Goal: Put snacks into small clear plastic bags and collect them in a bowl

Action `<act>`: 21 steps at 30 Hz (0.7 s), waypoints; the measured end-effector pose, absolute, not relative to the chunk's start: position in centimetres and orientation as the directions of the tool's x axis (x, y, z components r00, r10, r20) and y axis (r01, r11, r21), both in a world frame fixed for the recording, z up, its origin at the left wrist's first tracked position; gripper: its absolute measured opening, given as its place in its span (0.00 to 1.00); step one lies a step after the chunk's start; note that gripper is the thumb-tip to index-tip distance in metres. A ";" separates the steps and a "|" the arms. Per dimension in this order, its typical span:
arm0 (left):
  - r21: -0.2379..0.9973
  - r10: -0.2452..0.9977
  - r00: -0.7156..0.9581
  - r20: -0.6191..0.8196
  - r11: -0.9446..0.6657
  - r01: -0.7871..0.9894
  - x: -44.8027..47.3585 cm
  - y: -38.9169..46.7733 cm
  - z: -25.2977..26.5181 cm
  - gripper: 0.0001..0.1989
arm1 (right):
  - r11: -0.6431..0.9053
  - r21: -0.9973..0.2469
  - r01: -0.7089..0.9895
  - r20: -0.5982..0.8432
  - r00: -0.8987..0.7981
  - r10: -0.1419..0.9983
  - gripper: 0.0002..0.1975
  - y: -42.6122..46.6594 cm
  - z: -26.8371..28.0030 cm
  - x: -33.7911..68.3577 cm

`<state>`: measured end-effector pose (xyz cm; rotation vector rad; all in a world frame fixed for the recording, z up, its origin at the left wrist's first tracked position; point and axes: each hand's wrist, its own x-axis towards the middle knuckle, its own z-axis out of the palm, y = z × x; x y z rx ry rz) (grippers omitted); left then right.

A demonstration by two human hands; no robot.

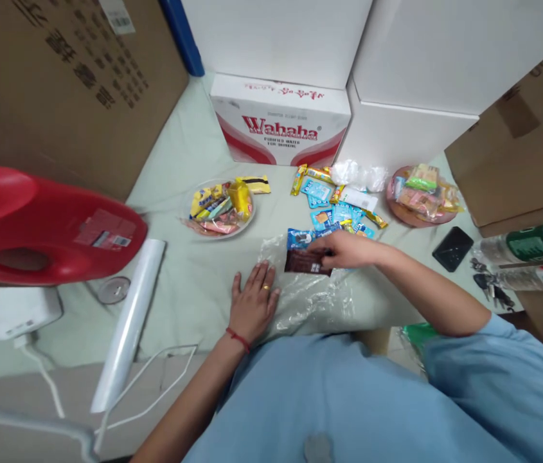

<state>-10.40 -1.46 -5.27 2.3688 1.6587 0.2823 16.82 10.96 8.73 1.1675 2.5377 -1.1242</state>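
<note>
My left hand [253, 303] lies flat with fingers spread, beside and partly on a clear plastic bag [317, 308] at the front of the table. My right hand [346, 249] has its fingers curled onto a brown snack packet [299, 262], and part of the packet is hidden under them. A dark blue snack packet [299, 238] lies just behind the brown one. Beyond my right hand are several loose light blue packets [317, 190] and yellow-wrapped snack bars [299, 180].
A clear bowl [252, 218] of wrapped snacks stands left, a pink bowl [399, 214] of snacks right. Around are a Wahaha box [281, 122], a phone [453, 249], keys [490, 288], plastic bottles [531, 244], a red jug [73, 225] and a white roll [129, 325].
</note>
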 end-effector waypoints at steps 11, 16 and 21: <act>0.298 0.965 0.262 0.028 -0.259 0.919 -9.9 -1.7 -5.3 0.29 | 0.479 -0.201 0.854 -0.445 -0.515 0.732 0.28 5.9 4.6 14.4; 0.287 0.961 0.274 0.029 -0.270 0.919 -10.0 -1.6 -5.5 0.29 | 0.481 -0.152 0.863 -0.437 -0.495 0.751 0.27 4.9 3.4 13.7; 0.289 0.964 0.265 0.031 -0.262 0.921 -9.9 -1.7 -5.6 0.29 | 0.474 -0.145 0.869 -0.436 -0.486 0.758 0.26 4.8 3.9 14.3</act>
